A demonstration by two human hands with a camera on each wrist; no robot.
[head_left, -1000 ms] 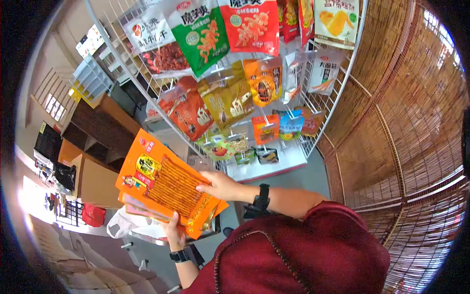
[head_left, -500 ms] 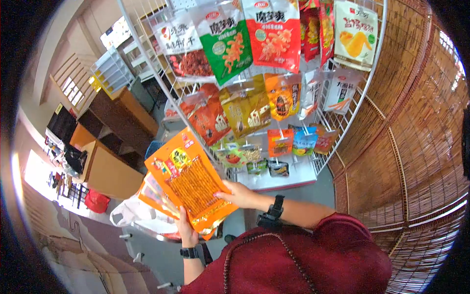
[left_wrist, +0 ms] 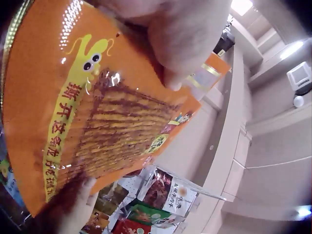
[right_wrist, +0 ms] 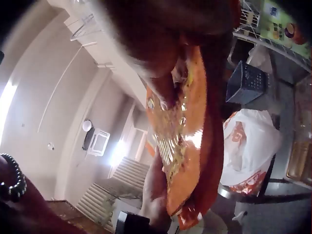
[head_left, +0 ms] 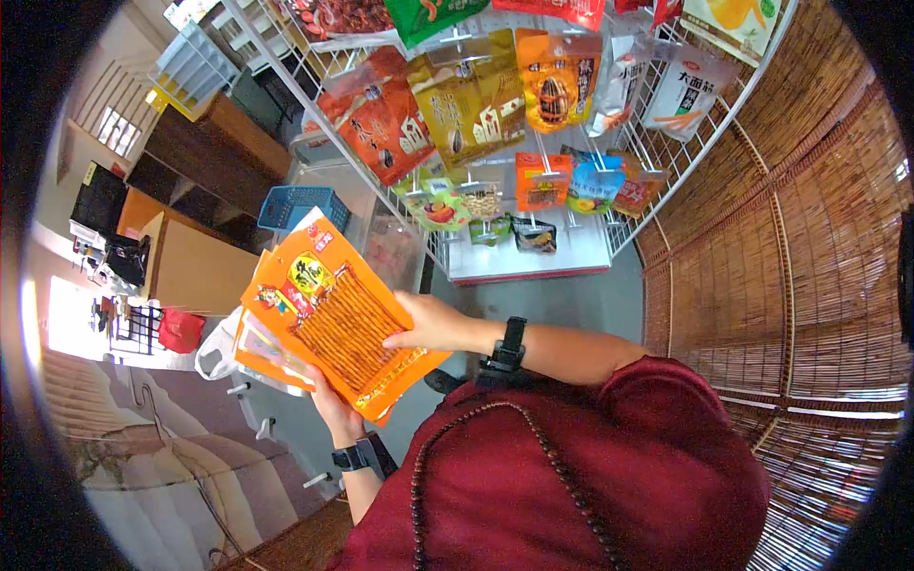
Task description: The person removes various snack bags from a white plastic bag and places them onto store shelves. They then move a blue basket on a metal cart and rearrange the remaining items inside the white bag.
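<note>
Both hands hold a small stack of flat orange snack packets in front of the chest in the head view. The front packet (head_left: 347,319) shows brown strips through a clear window. A second packet (head_left: 259,354) peeks out behind its left edge. My right hand (head_left: 433,324) grips the right edge, thumb on the front face. At the lower left edge, my left hand (head_left: 335,404) pinches the stack. The left wrist view shows the left hand (left_wrist: 180,36) close up over the packet's edge. Tilted packets appear edge-on below the right hand (right_wrist: 161,44) in the right wrist view.
A white wire rack (head_left: 624,224) ahead carries rows of hanging snack bags, among them an olive bag (head_left: 466,100). Left of its base is a blue basket (head_left: 328,205). A white plastic bag (right_wrist: 251,141) lies below the hands. Woven blinds (head_left: 733,324) line the right side.
The head view has swung lower, so the rack sits higher and the blue basket shows more fully. Both hands keep hold of the packets, which fan apart slightly more than a second ago.
</note>
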